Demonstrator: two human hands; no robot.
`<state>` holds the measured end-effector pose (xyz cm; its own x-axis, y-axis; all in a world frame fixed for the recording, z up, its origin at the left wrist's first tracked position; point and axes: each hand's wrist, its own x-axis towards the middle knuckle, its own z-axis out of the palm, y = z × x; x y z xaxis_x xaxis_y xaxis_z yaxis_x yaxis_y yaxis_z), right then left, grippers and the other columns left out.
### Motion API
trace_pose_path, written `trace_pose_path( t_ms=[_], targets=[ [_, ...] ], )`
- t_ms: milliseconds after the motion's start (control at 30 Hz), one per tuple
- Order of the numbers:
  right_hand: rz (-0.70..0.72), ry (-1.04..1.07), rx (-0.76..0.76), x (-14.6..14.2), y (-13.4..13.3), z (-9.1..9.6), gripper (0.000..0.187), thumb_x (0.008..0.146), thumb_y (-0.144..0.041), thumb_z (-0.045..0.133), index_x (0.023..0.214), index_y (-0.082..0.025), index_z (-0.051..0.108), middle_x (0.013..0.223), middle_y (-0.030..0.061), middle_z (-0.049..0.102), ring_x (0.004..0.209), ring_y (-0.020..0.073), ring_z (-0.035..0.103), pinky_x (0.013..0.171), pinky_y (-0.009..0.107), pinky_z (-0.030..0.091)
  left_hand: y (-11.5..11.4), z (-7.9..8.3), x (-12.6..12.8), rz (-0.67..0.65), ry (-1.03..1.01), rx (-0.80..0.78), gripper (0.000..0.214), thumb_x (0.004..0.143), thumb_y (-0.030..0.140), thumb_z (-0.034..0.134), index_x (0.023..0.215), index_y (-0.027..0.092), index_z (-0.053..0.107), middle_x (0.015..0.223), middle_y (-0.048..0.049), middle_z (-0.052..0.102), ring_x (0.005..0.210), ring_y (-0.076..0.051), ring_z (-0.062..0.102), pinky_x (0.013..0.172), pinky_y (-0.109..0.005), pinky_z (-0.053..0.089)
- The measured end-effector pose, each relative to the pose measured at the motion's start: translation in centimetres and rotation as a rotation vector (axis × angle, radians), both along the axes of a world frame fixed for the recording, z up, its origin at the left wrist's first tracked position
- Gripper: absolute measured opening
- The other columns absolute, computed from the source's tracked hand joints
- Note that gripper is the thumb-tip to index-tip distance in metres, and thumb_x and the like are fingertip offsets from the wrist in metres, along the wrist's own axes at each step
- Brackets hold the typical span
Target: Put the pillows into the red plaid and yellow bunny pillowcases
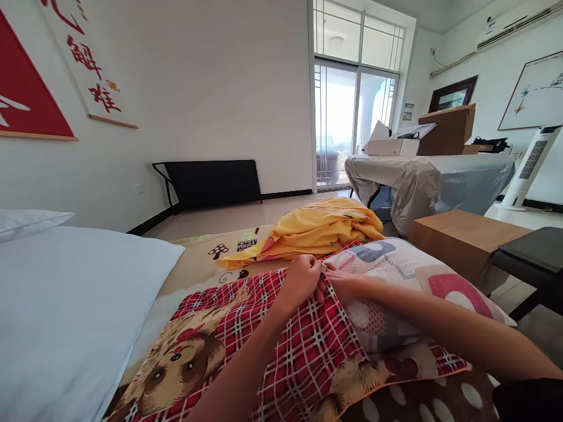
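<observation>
A red plaid pillowcase (303, 346) with a printed bear lies spread in front of me, its near part running past the bottom of the view. At its far right edge, my left hand (304, 278) has its fingers pinched on the fabric. Right beside it, almost touching, my right hand (338, 283) grips the same edge, its fingertips partly hidden. Under my right forearm rests a pale patterned pillow (396, 264) with pink and blue shapes. Brown dotted cloth (409, 401) with an orange border shows at the bottom right.
A bunched yellow cloth (325, 225) lies just beyond my hands. White pillows (79, 305) fill the left side. To the right stand a wooden box (466, 231) and a black stool (528, 252). Farther back, cartons (446, 132) sit on a plastic-covered table (396, 181).
</observation>
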<state>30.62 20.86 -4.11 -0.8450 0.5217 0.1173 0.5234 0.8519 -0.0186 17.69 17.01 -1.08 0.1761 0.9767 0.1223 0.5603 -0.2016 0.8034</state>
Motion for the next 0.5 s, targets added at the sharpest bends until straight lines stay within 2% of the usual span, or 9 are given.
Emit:
trace_pose_path(
  t_ms=[100, 167, 200, 267, 333, 400, 500],
  targets=[
    [0.121, -0.06, -0.203, 1.7, 0.0, 1.3, 0.041, 0.067, -0.032, 0.074, 0.105, -0.018, 0.064, 0.117, 0.01, 0.06, 0.117, 0.0266, 0.048, 0.107, 0.045, 0.029, -0.1, -0.4, -0.4, -0.033, -0.025, -0.045, 0.022, 0.084, 0.025, 0.033, 0.069, 0.017, 0.047, 0.054, -0.0023, 0.062, 0.038, -0.013, 0.058, 0.039, -0.021, 0.039],
    [0.188, -0.012, -0.384, 3.5, 0.9, 2.6, 0.044, 0.072, -0.037, 0.07, 0.112, -0.02, 0.062, 0.117, 0.007, 0.062, 0.114, 0.0224, 0.052, 0.104, 0.038, 0.034, -0.1, -0.6, -0.5, -0.049, -0.021, -0.068, 0.021, 0.084, 0.026, 0.033, 0.07, 0.017, 0.046, 0.053, -0.0012, 0.061, 0.038, -0.014, 0.059, 0.039, -0.021, 0.039],
    [0.179, 0.045, -0.435, 4.6, 1.8, 3.3, 0.046, 0.074, -0.038, 0.068, 0.116, -0.021, 0.061, 0.118, 0.0058, 0.062, 0.112, 0.0203, 0.054, 0.101, 0.033, 0.037, -0.2, -0.8, -0.4, -0.054, -0.012, -0.078, 0.02, 0.084, 0.025, 0.032, 0.072, 0.017, 0.045, 0.053, -0.0008, 0.061, 0.039, -0.014, 0.059, 0.038, -0.021, 0.039],
    [0.039, 0.177, -0.404, 7.0, 3.9, 4.1, 0.052, 0.076, -0.042, 0.065, 0.123, -0.021, 0.058, 0.124, 0.0063, 0.06, 0.113, 0.0198, 0.055, 0.1, 0.031, 0.038, -0.2, -0.9, -0.4, -0.056, 0.023, -0.086, 0.019, 0.084, 0.023, 0.03, 0.073, 0.018, 0.045, 0.052, -0.0006, 0.06, 0.04, -0.015, 0.06, 0.038, -0.022, 0.039],
    [-0.154, 0.201, -0.31, 9.3, 6.0, 4.1, 0.063, 0.074, -0.046, 0.066, 0.13, -0.02, 0.053, 0.132, 0.0084, 0.055, 0.119, 0.0232, 0.051, 0.103, 0.033, 0.035, -0.3, -1.1, -0.2, -0.049, 0.082, -0.068, 0.019, 0.083, 0.021, 0.03, 0.072, 0.018, 0.046, 0.053, -0.0012, 0.061, 0.042, -0.015, 0.061, 0.041, -0.022, 0.04],
    [-0.284, 0.138, -0.272, 10.9, 7.6, 3.3, 0.069, 0.075, -0.052, 0.064, 0.135, -0.024, 0.048, 0.137, 0.0072, 0.05, 0.123, 0.0258, 0.048, 0.105, 0.036, 0.033, -0.3, -1.2, -0.1, -0.03, 0.162, -0.028, 0.019, 0.082, 0.019, 0.032, 0.069, 0.017, 0.047, 0.054, -0.0022, 0.061, 0.046, -0.015, 0.061, 0.045, -0.022, 0.042],
    [-0.35, 0.066, -0.24, 11.5, 8.5, 1.5, 0.06, 0.08, -0.055, 0.057, 0.132, -0.027, 0.052, 0.135, 0.0057, 0.052, 0.121, 0.0274, 0.051, 0.101, 0.036, 0.037, -0.4, -1.4, 0.2, -0.001, 0.304, 0.03, 0.021, 0.08, 0.02, 0.036, 0.066, 0.016, 0.051, 0.057, -0.0048, 0.063, 0.054, -0.016, 0.063, 0.056, -0.024, 0.046]
  ],
)
